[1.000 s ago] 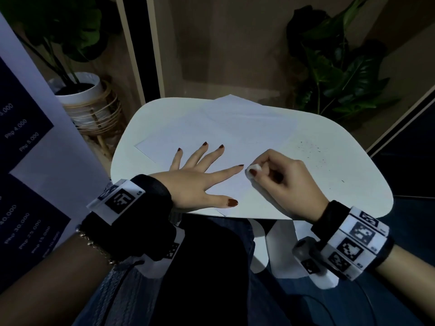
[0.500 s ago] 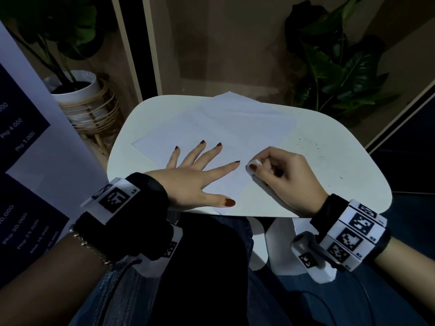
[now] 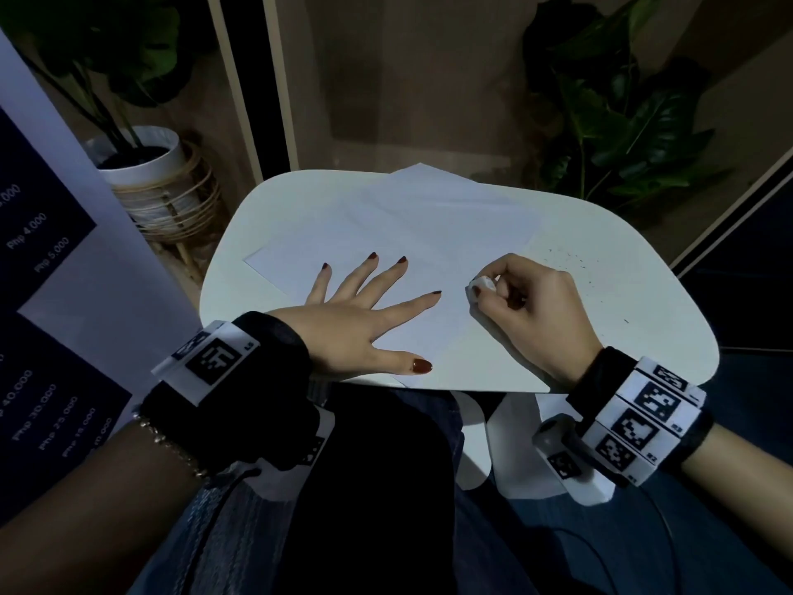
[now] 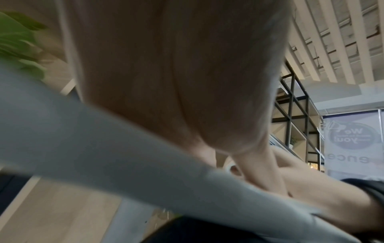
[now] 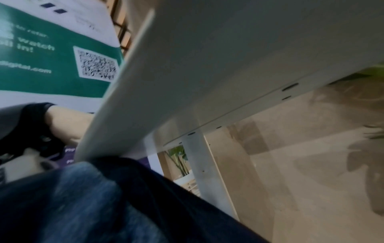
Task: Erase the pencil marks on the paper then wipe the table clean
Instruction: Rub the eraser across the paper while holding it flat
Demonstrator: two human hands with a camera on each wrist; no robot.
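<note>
Erasing looks nearly done: no pencil marks can be made out on the paper (image 3: pixel 399 242), which lies at centre frame on the white surface (image 3: pixel 643 337), though the dim light may hide faint ones. Dark crumbs (image 3: pixel 570 261) speckle the surface at right of the sheet, so wiping is still to do. The left hand (image 3: pixel 356 319) lies flat with fingers spread, pinning the sheet. The right hand (image 3: pixel 532 307) pinches a small white eraser (image 3: pixel 478 287) against the paper's right part. Compared with a second ago, both hands sit almost unchanged; mostly the view itself has shifted a little.
</note>
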